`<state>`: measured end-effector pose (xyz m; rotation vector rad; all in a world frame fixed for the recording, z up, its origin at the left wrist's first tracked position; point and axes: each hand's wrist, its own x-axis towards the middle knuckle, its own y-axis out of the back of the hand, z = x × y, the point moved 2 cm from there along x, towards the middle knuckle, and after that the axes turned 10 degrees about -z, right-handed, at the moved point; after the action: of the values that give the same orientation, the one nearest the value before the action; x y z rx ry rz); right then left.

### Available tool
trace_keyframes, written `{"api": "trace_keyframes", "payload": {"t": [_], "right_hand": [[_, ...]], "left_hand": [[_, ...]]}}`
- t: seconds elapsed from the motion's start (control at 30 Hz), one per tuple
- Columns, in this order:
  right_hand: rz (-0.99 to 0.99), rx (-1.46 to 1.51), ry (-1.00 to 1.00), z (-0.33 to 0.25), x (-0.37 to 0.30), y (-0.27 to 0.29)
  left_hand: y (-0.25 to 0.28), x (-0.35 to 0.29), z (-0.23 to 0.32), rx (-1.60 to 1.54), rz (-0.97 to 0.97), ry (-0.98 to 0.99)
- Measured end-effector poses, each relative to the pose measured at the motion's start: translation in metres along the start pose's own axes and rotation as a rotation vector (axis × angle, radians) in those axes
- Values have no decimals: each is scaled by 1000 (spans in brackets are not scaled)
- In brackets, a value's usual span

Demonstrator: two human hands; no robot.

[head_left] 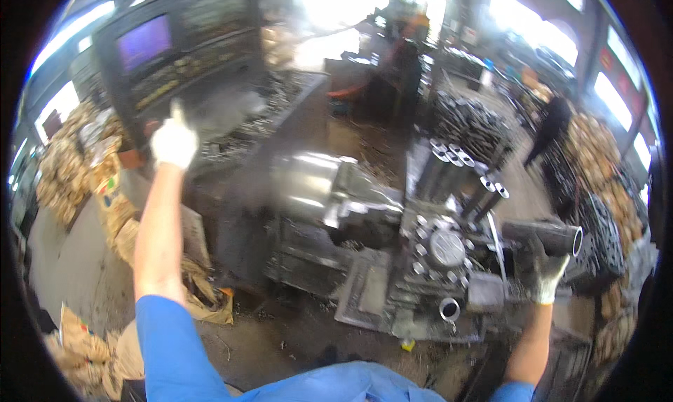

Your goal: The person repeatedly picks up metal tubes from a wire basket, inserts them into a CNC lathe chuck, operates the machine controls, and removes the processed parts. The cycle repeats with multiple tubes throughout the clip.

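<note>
My left hand [174,144], in a white glove, is raised before the machine's dark control panel [193,69]. One finger stretches upward, and nothing shows in that hand; motion blurs it, so I cannot tell if it touches the panel. At the right, my gloved right hand [550,276] grips a dark metal tube [536,239] from below, its bright ring-shaped end facing right. Between my arms is a lathe with a shiny round chuck [308,186] and a bolted tool post [446,249]. A short tube end [449,309] shows below the tool post.
Several tubes [452,157] stand upright behind the tool post. Metal shavings [256,121] lie along the machine's left side. Brown sacks [66,171] are piled at the left. Metal parts [466,121] are heaped farther back. A person in dark clothes [550,128] is at the far right.
</note>
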<state>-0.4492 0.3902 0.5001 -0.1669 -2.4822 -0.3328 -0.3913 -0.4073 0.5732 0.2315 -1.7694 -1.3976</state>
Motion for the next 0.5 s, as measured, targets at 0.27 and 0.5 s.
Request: {"api": "trace_keyframes", "payload": {"t": [0.27, 0.5], "right_hand": [[-489, -78, 323, -90, -78, -32], [-1140, 287, 601, -98, -131, -80]], "left_hand": [[35, -351, 63, -562, 181, -470], [-146, -765, -58, -436, -1195, 270]]}}
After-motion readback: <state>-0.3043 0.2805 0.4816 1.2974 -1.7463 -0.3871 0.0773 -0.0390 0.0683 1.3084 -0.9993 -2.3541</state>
